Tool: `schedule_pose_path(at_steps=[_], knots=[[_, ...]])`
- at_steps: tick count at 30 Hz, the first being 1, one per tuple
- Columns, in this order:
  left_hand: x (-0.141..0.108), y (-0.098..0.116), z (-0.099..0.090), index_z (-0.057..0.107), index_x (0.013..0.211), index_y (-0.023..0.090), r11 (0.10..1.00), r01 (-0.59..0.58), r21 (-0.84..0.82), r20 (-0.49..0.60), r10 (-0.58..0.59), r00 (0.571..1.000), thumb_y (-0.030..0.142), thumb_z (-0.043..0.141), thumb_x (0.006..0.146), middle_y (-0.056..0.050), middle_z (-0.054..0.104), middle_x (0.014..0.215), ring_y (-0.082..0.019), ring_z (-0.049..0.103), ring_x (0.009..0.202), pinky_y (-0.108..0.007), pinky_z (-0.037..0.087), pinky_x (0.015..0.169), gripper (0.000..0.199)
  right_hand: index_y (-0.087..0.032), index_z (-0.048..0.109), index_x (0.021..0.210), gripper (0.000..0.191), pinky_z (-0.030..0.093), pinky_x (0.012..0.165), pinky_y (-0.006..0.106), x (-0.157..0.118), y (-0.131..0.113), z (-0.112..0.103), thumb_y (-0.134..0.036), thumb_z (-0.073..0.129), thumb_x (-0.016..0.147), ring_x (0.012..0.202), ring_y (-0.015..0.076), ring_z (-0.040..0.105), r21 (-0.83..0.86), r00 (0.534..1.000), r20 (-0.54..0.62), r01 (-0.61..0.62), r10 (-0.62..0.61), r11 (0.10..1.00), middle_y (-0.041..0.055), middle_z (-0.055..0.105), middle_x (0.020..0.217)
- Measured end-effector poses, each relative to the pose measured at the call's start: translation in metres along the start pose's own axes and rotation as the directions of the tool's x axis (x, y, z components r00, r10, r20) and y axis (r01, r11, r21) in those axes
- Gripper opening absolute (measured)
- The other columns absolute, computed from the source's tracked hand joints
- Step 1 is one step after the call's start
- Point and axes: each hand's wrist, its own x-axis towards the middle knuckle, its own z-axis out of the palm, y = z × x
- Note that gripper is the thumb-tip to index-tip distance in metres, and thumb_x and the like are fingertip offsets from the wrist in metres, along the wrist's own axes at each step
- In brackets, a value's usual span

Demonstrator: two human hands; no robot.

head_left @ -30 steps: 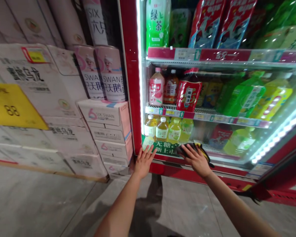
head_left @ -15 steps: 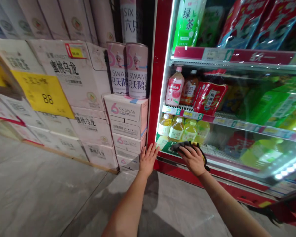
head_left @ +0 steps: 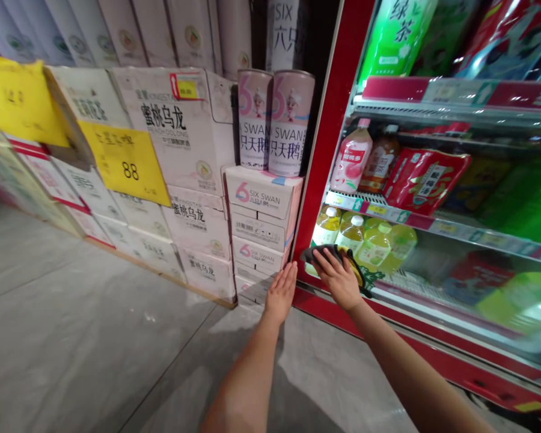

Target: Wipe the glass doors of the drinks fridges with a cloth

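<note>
Flattened under the right hand [head_left: 339,281], fingers spread, a dark cloth [head_left: 356,270] is pressed against the lower left of the red-framed drinks cooler [head_left: 318,294]; the left hand [head_left: 281,293], nearly flat and empty, is held beside its frame.

The right hand [head_left: 338,279] holds a dark cloth [head_left: 356,269] against the cooler [head_left: 332,96], left hand [head_left: 281,294] at its nine o'clock, cartons [head_left: 184,132] at ten.

The cooler [head_left: 331,120] glows brightly, shadows darken the floor [head_left: 94,337], edges blur.
</note>
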Motion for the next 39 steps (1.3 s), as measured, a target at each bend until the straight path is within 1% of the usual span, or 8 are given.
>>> schedule_pose_path(at_steps=[7, 11, 14, 19, 24, 28, 35, 39], knots=[[-0.017, -0.012, -0.002, 0.038, 0.153, 0.006, 0.999, -0.047, 0.0, 0.027, 0.047, 0.999, 0.008, 0.038, 0.092, -0.011, 0.02, 0.167, -0.019, 0.015, 0.156, -0.038, 0.023, 0.128, 0.06, -0.026, 0.059, 0.14, 0.043, 0.027, 0.122, 0.044, 0.012, -0.029, 0.034, -0.019, 0.049, 0.099, 0.143, 0.0189, 0.043, 0.041, 0.982, 0.021, 0.184, -0.185, 0.982, 0.0004, 0.051, 0.154], [-0.023, -0.019, -0.003, 0.049, 0.146, 0.011, 0.995, -0.097, -0.01, 0.039, 0.098, 0.994, 0.01, 0.04, 0.092, -0.006, 0.023, 0.167, -0.016, 0.016, 0.156, -0.038, 0.022, 0.128, 0.055, -0.028, 0.058, 0.14, 0.042, 0.02, 0.124, 0.05, 0.01, -0.025, 0.028, -0.021, 0.049, 0.099, 0.148, 0.0224, 0.037, 0.016, 0.996, 0.004, 0.086, -0.086, 0.996, 0.0012, 0.043, 0.159], [-0.024, -0.021, -0.003, 0.051, 0.145, 0.011, 0.994, -0.107, -0.008, 0.042, 0.107, 0.993, 0.012, 0.041, 0.092, -0.008, 0.024, 0.167, -0.017, 0.017, 0.156, -0.039, 0.022, 0.128, 0.053, -0.03, 0.057, 0.141, 0.044, 0.015, 0.125, 0.054, 0.017, -0.032, 0.028, -0.022, 0.05, 0.098, 0.15, 0.0247, 0.032, -0.002, 0.999, -0.025, 0.023, -0.023, 1.0, 0.0018, 0.041, 0.16], [-0.026, -0.019, -0.006, 0.041, 0.151, 0.009, 0.994, -0.109, -0.001, 0.04, 0.109, 0.993, 0.009, 0.04, 0.09, -0.009, 0.025, 0.166, -0.018, 0.019, 0.155, -0.039, 0.024, 0.127, 0.062, -0.025, 0.063, 0.133, 0.04, 0.026, 0.122, 0.045, -0.001, -0.046, 0.051, -0.019, 0.048, 0.097, 0.147, 0.0202, 0.038, 0.003, 0.988, 0.033, 0.152, -0.152, 0.988, -0.0003, 0.046, 0.157], [-0.023, -0.016, -0.01, 0.018, 0.16, 0.01, 0.995, -0.1, -0.009, 0.038, 0.1, 0.994, 0.009, 0.041, 0.089, -0.012, 0.024, 0.167, -0.021, 0.021, 0.155, -0.042, 0.024, 0.127, 0.075, -0.027, 0.061, 0.138, 0.045, 0.033, 0.118, 0.037, -0.067, -0.01, 0.043, -0.017, 0.046, 0.096, 0.146, 0.0167, 0.039, -0.007, 0.97, 0.101, 0.221, -0.219, 0.975, -0.0035, 0.046, 0.157], [-0.014, -0.011, -0.012, 0.012, 0.162, 0.015, 0.988, -0.155, -0.02, 0.041, 0.155, 0.987, 0.01, 0.045, 0.088, -0.008, 0.021, 0.168, -0.019, 0.019, 0.156, -0.04, 0.022, 0.127, 0.081, -0.029, 0.058, 0.142, 0.048, 0.032, 0.119, 0.04, -0.116, 0.017, 0.025, -0.018, 0.046, 0.096, 0.148, 0.017, 0.035, -0.029, 0.98, 0.118, 0.166, -0.161, 0.986, -0.0045, 0.046, 0.157], [0.009, 0.011, -0.006, 0.012, 0.162, 0.018, 0.97, -0.235, -0.055, 0.042, 0.237, 0.971, 0.009, 0.045, 0.086, -0.007, 0.02, 0.169, -0.022, 0.017, 0.156, -0.048, 0.018, 0.127, 0.083, -0.025, 0.062, 0.136, 0.041, 0.035, 0.116, 0.044, -0.084, 0.002, 0.019, -0.02, 0.051, 0.097, 0.145, 0.0201, 0.041, -0.056, 0.987, 0.143, 0.082, -0.073, 0.995, 0.0016, 0.045, 0.158], [0.025, 0.034, 0.0, 0.014, 0.162, 0.02, 0.954, -0.288, -0.084, 0.028, 0.291, 0.956, 0.007, 0.046, 0.085, -0.006, 0.019, 0.169, -0.022, 0.016, 0.156, -0.047, 0.018, 0.127, 0.084, -0.027, 0.058, 0.14, 0.041, 0.034, 0.117, 0.04, -0.105, 0.036, 0.001, -0.022, 0.049, 0.1, 0.144, 0.0178, 0.042, -0.05, 0.981, 0.147, 0.135, -0.126, 0.99, 0.0004, 0.046, 0.158]])
